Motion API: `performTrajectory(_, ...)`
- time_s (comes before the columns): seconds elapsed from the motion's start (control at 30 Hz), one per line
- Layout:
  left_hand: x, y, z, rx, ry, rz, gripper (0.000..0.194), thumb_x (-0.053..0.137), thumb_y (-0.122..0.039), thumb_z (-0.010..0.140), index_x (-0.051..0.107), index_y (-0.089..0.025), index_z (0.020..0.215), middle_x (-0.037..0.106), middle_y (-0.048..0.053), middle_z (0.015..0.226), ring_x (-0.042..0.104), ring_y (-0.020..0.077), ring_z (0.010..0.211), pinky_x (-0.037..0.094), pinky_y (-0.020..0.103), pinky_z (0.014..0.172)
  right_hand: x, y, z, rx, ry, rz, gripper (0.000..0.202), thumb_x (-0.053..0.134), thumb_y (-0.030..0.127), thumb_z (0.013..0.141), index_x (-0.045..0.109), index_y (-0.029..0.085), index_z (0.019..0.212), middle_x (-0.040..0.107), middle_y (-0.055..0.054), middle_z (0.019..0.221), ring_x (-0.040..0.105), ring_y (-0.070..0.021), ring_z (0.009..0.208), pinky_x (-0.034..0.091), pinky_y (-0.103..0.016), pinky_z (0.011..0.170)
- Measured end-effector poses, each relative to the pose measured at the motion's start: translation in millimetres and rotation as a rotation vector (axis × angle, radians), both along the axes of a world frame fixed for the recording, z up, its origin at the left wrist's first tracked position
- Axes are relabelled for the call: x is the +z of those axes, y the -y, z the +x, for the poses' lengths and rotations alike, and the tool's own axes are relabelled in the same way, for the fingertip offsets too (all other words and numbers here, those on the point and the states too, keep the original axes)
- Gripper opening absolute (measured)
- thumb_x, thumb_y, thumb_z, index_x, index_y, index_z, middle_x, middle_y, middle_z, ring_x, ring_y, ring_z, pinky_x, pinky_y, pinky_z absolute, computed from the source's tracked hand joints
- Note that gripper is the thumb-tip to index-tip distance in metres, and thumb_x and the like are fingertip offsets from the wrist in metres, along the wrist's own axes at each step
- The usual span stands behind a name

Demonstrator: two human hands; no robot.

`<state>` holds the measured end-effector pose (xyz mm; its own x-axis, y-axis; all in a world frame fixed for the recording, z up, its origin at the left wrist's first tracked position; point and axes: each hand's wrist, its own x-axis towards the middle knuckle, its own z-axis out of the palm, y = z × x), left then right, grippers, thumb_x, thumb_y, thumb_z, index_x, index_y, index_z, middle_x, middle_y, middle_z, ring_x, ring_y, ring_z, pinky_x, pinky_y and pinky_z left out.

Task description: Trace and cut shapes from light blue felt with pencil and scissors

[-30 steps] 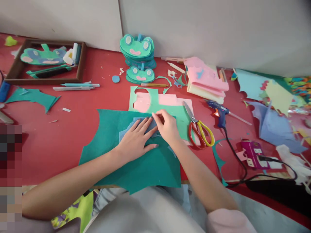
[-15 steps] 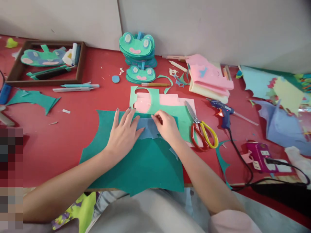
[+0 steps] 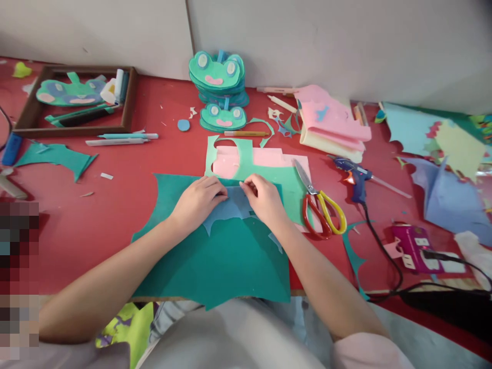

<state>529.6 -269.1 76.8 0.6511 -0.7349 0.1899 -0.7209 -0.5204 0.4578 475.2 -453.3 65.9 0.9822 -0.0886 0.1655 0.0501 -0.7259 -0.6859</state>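
A scrap of blue felt lies on a large dark green felt sheet in front of me. My left hand is closed at the scrap's left upper edge, fingertips pinched on it. At the right upper edge my right hand pinches the same scrap between thumb and fingers. A smaller blue offcut lies partly beneath my right forearm. Beyond the green sheet are a light green felt piece with a cut-out and pink felt under it.
Scissors with red and yellow handles lie right of my right hand, near a blue glue gun corded to a purple power strip. Frog-face felt pieces are stacked at the back. A brown tray stands at the left.
My left hand has gone from lying flat with fingers spread to a pinch on the blue felt, uncovering more of its left end. My right hand has stayed in place.
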Motion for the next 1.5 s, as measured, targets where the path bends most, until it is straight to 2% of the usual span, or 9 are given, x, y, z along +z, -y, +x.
performTrajectory(0.1, -1.1, -4, 5, 0.069, 0.075, 0.067, 0.015, 0.051, -0.024, 0.091, 0.061, -0.016, 0.083, 0.061, 0.005, 0.084, 0.057, 0.0194, 0.079, 0.045, 0.033, 0.074, -1.1, 0, 0, -0.002, 0.005, 0.01, 0.02, 0.047, 0.032, 0.093, 0.05, 0.02, 0.076, 0.056, -0.001, 0.072, 0.05, -0.0128, 0.061, 0.038, -0.026, 0.061)
performTrajectory(0.27, 3.1, -29, 22, 0.526, 0.231, 0.169, 0.014, 0.047, -0.02, 0.09, 0.06, -0.017, 0.085, 0.06, 0.009, 0.088, 0.059, 0.0253, 0.085, 0.045, 0.039, 0.076, -1.9, 1, 0, 0.003, 0.001, 0.022, 0.02, 0.047, 0.032, 0.093, 0.049, 0.02, 0.077, 0.056, -0.001, 0.073, 0.051, -0.013, 0.062, 0.039, -0.026, 0.062)
performTrajectory(0.33, 7.0, -34, 26, 0.582, 0.325, 0.139, 0.019, 0.043, -0.014, 0.09, 0.058, -0.017, 0.102, 0.061, 0.01, 0.103, 0.057, 0.0263, 0.098, 0.045, 0.043, 0.085, -2.1, 1, 0, 0.0, 0.003, 0.02, 0.02, 0.047, 0.032, 0.092, 0.049, 0.021, 0.076, 0.056, -0.001, 0.073, 0.051, -0.0131, 0.062, 0.039, -0.026, 0.062)
performTrajectory(0.43, 10.8, -28, 18, 0.459, 0.423, 0.032, 0.031, 0.038, -0.011, 0.092, 0.051, -0.019, 0.118, 0.052, 0.009, 0.127, 0.048, 0.0264, 0.118, 0.038, 0.045, 0.099, -2.2, 0, 0, -0.003, 0.006, 0.034, 0.019, 0.046, 0.032, 0.093, 0.049, 0.021, 0.077, 0.056, -0.001, 0.074, 0.051, -0.0132, 0.062, 0.039, -0.026, 0.062)
performTrajectory(0.63, 4.5, -1, -9, 0.189, 0.081, 0.068, 0.025, 0.056, -0.036, 0.086, 0.055, -0.016, 0.1, 0.06, 0.009, 0.098, 0.057, 0.0239, 0.092, 0.047, 0.037, 0.083, 1.8, 0, 1, -0.009, -0.011, 0.108, 0.022, 0.047, 0.032, 0.093, 0.05, 0.02, 0.075, 0.054, 0.0, 0.068, 0.05, -0.0122, 0.06, 0.039, -0.027, 0.063)
performTrajectory(0.93, -2.1, -8, 4, 0.188, -0.264, -0.097, 0.013, 0.06, -0.031, 0.083, 0.058, -0.019, 0.081, 0.058, -0.001, 0.073, 0.051, 0.0121, 0.064, 0.039, 0.023, 0.058, 1.5, 24, 7, -0.176, -0.08, 1.067, 0.03, 0.055, 0.048, 0.086, 0.059, 0.02, 0.078, 0.056, 0.003, 0.069, 0.038, -0.0035, 0.04, 0.022, -0.019, 0.033)
performTrajectory(1.07, -0.5, -10, -1, 0.055, -0.06, -0.192, 0.01, 0.054, -0.028, 0.089, 0.058, -0.018, 0.089, 0.062, 0.002, 0.081, 0.055, 0.0127, 0.072, 0.043, 0.024, 0.064, 4.4, 24, 6, -0.158, -0.07, 1.023, 0.032, 0.054, 0.049, 0.087, 0.062, 0.019, 0.083, 0.063, 0.001, 0.076, 0.031, -0.0008, 0.034, 0.014, -0.021, 0.03)
performTrajectory(1.27, 20.3, -12, -16, -0.469, 0.38, -0.025, 0.024, 0.039, -0.016, 0.095, 0.061, -0.022, 0.089, 0.068, 0.003, 0.091, 0.062, 0.0136, 0.082, 0.045, 0.029, 0.074, 6.6, 19, 5, -0.161, -0.14, 0.903, 0.05, 0.042, 0.063, 0.086, 0.063, 0.018, 0.084, 0.061, 0.001, 0.061, 0.035, -0.004, 0.035, 0.019, -0.02, 0.029)
performTrajectory(1.5, 24.2, -7, -21, -0.537, 0.357, 0.044, 0.029, 0.035, -0.015, 0.096, 0.059, -0.022, 0.081, 0.066, 0.001, 0.082, 0.063, 0.0115, 0.077, 0.047, 0.027, 0.075, 6.5, 19, 5, -0.18, -0.145, 0.837, 0.054, 0.041, 0.068, 0.083, 0.063, 0.018, 0.082, 0.058, 0.001, 0.06, 0.035, -0.0051, 0.039, 0.021, -0.019, 0.031)
